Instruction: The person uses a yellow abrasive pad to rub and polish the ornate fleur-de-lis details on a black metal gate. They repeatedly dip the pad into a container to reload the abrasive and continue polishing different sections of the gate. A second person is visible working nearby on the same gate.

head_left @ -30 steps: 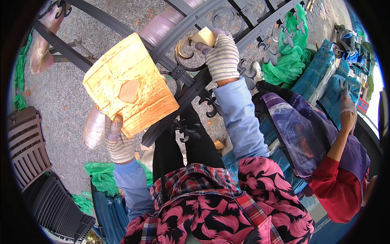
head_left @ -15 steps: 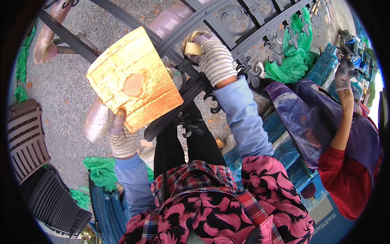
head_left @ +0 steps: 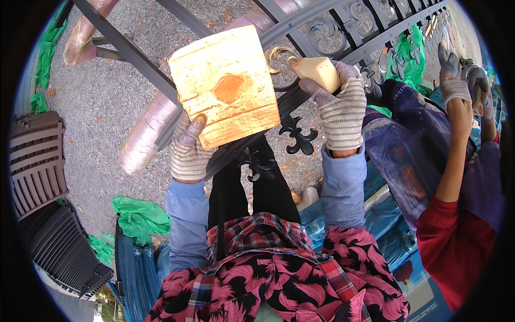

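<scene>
1. Sponge (head_left: 317, 74) is in the right hand (head_left: 343, 110), pinched between thumb and fingers, its tip pointing to the left of this hand.
2. I judge that the step is dabbing gold colour, so I would keep this pinch light and not squeeze the foam.
3. I would load only the tip from the gold-coated board (head_left: 244, 61); too much colour may drip on the dark fence (head_left: 299, 100).
4. Left hand (head_left: 190, 153) holds the board at its near corner, thumb on top. I would keep it level; whether it touches the metal, I cannot tell.
5. Gold scroll (head_left: 281, 59) lies just beyond the sponge, to the left of the right hand; I cannot tell if they touch.
6. For the look, the sponge is a cream block with an orange-gold tip; the board shines, rough, with one brownish patch.
</scene>
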`<action>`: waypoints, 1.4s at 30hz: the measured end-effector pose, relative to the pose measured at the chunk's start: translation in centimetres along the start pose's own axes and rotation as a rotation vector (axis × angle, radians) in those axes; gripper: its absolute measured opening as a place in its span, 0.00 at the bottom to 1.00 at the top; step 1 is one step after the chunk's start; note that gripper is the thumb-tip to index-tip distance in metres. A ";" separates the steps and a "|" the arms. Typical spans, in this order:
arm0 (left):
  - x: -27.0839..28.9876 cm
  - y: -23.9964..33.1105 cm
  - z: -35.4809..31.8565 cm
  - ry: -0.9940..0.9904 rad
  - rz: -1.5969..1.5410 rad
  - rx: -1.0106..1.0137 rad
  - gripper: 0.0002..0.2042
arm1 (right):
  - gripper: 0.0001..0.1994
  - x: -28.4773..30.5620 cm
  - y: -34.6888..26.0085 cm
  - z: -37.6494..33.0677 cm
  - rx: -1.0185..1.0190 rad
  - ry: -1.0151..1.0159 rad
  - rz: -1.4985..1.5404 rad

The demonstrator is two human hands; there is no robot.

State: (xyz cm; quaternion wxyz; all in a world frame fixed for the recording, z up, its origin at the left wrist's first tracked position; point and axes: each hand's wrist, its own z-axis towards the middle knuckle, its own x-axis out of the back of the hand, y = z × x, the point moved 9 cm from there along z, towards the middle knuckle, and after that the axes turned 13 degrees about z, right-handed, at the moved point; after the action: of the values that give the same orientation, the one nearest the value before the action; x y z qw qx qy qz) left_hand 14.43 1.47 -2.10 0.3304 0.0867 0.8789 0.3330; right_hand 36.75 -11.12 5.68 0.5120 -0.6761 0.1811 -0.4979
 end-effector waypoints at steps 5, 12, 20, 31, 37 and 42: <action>-2.3 -3.1 -0.7 -0.091 -0.025 0.016 0.28 | 0.20 -1.9 -4.7 -3.3 0.187 -0.307 -0.127; -4.4 -8.2 -1.2 -0.197 -0.038 0.066 0.27 | 0.19 -1.1 -2.8 -5.4 0.215 -0.351 -0.443; -5.9 -9.4 1.3 -0.104 -0.059 0.010 0.27 | 0.19 5.9 5.2 -2.2 0.052 0.009 0.047; -6.8 -4.5 5.9 -0.105 0.076 -0.034 0.28 | 0.26 3.1 14.7 7.5 -0.087 0.062 -0.166; -7.0 -4.2 6.8 -0.056 0.138 -0.052 0.28 | 0.19 0.3 15.3 10.0 -0.059 -0.042 -0.255; -6.7 -4.2 7.3 -0.010 0.102 -0.073 0.28 | 0.21 -2.8 15.0 8.5 0.036 -0.312 -0.355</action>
State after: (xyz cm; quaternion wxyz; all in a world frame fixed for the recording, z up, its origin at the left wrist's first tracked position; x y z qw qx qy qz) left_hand 24.51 -0.39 -5.33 0.3203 0.1211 0.8589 0.3809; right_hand 46.79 -10.76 -8.61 0.4502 -0.7568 -0.0310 -0.4728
